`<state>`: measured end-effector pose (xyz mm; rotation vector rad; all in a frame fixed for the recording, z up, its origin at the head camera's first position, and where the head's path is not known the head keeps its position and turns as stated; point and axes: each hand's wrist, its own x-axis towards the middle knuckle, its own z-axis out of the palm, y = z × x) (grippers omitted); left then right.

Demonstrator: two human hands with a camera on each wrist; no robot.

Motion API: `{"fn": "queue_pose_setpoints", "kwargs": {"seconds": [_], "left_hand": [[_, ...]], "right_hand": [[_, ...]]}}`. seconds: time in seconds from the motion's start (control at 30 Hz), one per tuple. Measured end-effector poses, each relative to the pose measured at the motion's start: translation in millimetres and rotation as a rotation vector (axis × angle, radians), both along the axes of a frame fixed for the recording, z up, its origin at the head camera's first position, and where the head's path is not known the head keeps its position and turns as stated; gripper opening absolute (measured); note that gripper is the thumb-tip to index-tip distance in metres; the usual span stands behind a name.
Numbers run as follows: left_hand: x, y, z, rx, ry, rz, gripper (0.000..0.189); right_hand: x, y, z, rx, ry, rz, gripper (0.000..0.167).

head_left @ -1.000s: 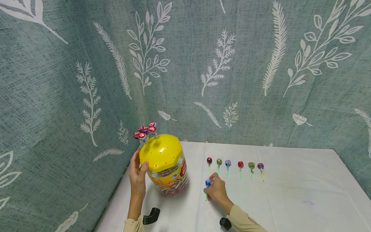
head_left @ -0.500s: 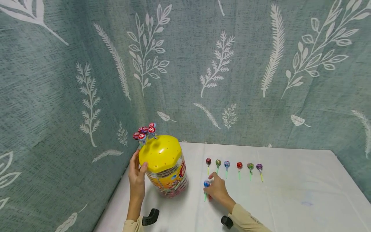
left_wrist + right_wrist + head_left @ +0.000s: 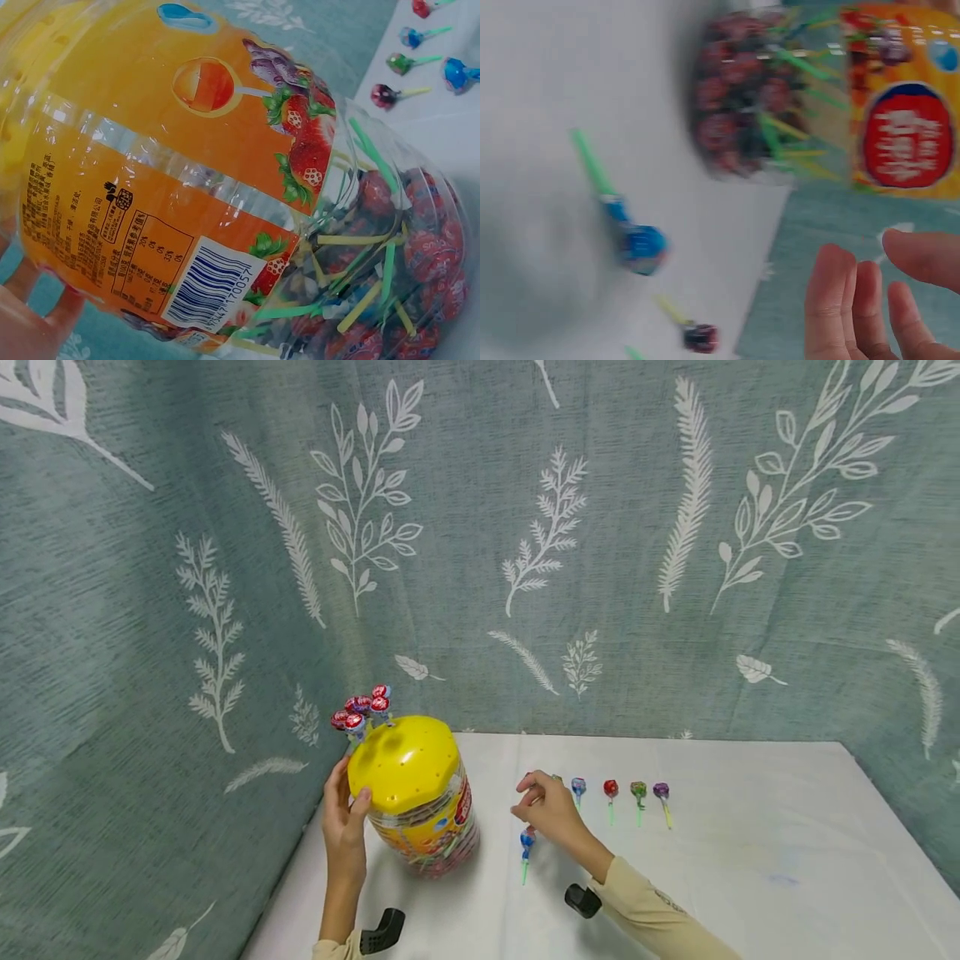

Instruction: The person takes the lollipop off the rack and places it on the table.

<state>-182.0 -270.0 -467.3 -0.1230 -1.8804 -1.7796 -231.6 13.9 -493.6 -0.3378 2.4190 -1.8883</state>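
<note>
A clear candy jar [image 3: 438, 839] full of lollipops stands on the table at left, with a yellow lid [image 3: 408, 764] full of small holes. My left hand [image 3: 345, 831] holds the jar by its lid, thumb in front and fingers at the far left side. Several red-topped lollipops [image 3: 360, 708] stick up from the lid's left edge. My right hand [image 3: 553, 812] hovers right of the jar, fingers loosely bent and apart, holding nothing. Just below it lies a blue lollipop [image 3: 643, 249]. A dark red lollipop [image 3: 700, 337] shows in the right wrist view but is hidden behind the hand in the head view.
On the white table [image 3: 735, 860], a row of lollipops extends right: light blue [image 3: 578, 786], red [image 3: 611, 788], green [image 3: 638, 790] and purple [image 3: 661, 791]. A patterned green cloth [image 3: 465, 568] hangs behind and at left. Black wrist devices [image 3: 582, 901] sit by both forearms.
My right hand has let go of the blue lollipop, which now lies on the table, and has moved up and away. The left hand keeps its hold on the jar; the view shifts slightly.
</note>
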Motion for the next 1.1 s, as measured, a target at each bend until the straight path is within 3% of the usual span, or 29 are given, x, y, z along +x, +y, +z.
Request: {"fn": "queue_pose_setpoints", "kwargs": {"seconds": [0.27,0.43,0.67,1.1], "left_hand": [[3.9,-4.3,1.9,0.032,-0.017,0.029,0.055],[5.6,-4.8,1.0,0.04,0.0,0.027,0.054],[10.5,-5.8,-0.7,0.057,-0.024,0.071,0.055],[1.0,0.4,3.8,0.028,0.01,0.005,0.054]], "right_hand": [[-4.5,-14,37.1,-0.082,0.091,0.071,0.018],[-4.8,-25,59.4,-0.093,0.167,0.081,0.017],[-3.6,-43,87.5,-0.098,0.269,0.132,0.016],[-8.4,-69,132.1,-0.111,0.346,0.172,0.021]]}}
